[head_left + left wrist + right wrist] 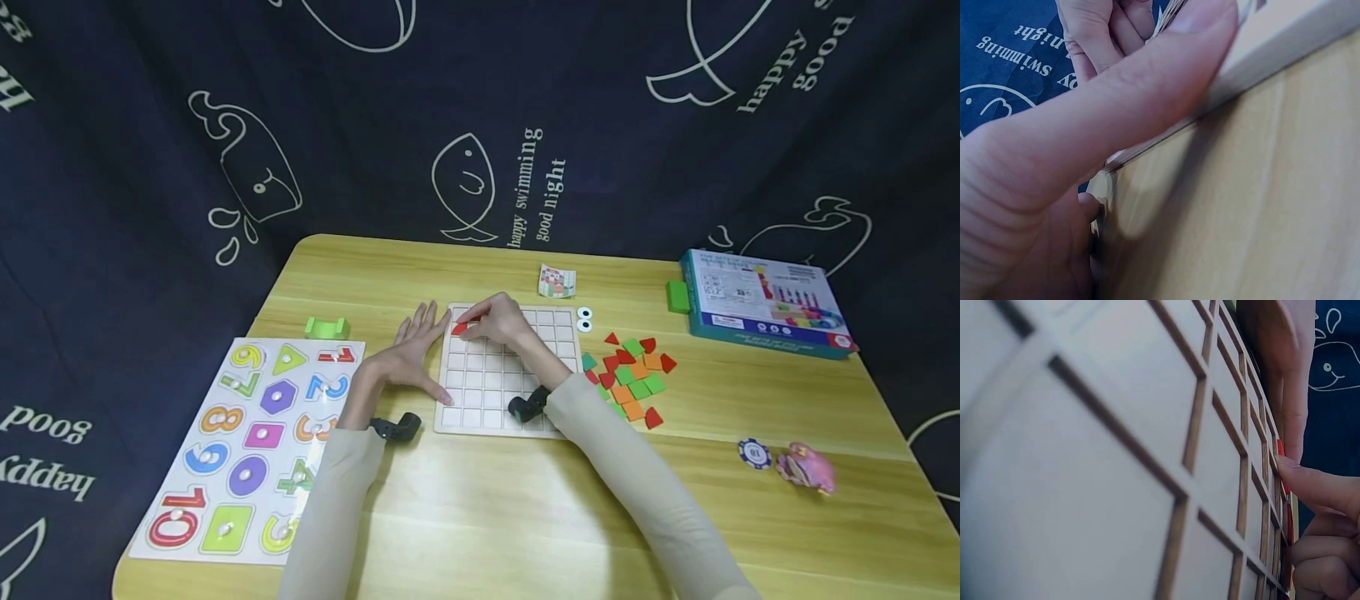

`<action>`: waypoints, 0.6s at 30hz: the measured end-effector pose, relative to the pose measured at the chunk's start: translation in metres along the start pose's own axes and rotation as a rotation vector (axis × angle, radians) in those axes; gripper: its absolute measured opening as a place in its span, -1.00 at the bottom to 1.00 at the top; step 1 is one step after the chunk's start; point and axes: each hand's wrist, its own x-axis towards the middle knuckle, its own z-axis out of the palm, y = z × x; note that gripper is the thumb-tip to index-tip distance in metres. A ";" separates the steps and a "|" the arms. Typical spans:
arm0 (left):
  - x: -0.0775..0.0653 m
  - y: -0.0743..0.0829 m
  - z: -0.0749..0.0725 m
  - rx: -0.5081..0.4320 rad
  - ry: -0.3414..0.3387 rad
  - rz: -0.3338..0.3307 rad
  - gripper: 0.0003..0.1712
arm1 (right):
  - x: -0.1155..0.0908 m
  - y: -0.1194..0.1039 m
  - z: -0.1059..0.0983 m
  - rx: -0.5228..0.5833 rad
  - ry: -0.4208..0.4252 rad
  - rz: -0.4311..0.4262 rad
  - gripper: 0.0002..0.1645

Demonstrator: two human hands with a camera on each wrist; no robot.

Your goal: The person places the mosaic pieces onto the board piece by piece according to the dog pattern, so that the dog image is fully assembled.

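A pale wooden grid board (472, 398) lies flat on the table. At its far left corner my right hand (504, 319) pinches a small red tile (459, 329) between thumb and forefinger, right at the grid. The right wrist view shows the thumb (1316, 485) against red, with more red pieces (1290, 522) in cells along that edge. My left hand (405, 358) is spread beside the board's left side. Its thumb (1116, 106) rests on the board edge in the left wrist view, and its fingers point toward the far corner.
Right of the board lie loose red, green and orange tiles (639, 388) and googly eyes (584, 319). A number puzzle (247, 450) and green block (327, 328) stand left. Farther right are a box (765, 304), a poker chip (754, 453) and a pink toy (807, 468).
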 end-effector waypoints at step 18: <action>0.003 0.000 0.002 0.019 0.000 0.019 0.74 | -0.115 0.108 -0.170 -0.217 0.130 0.088 -0.61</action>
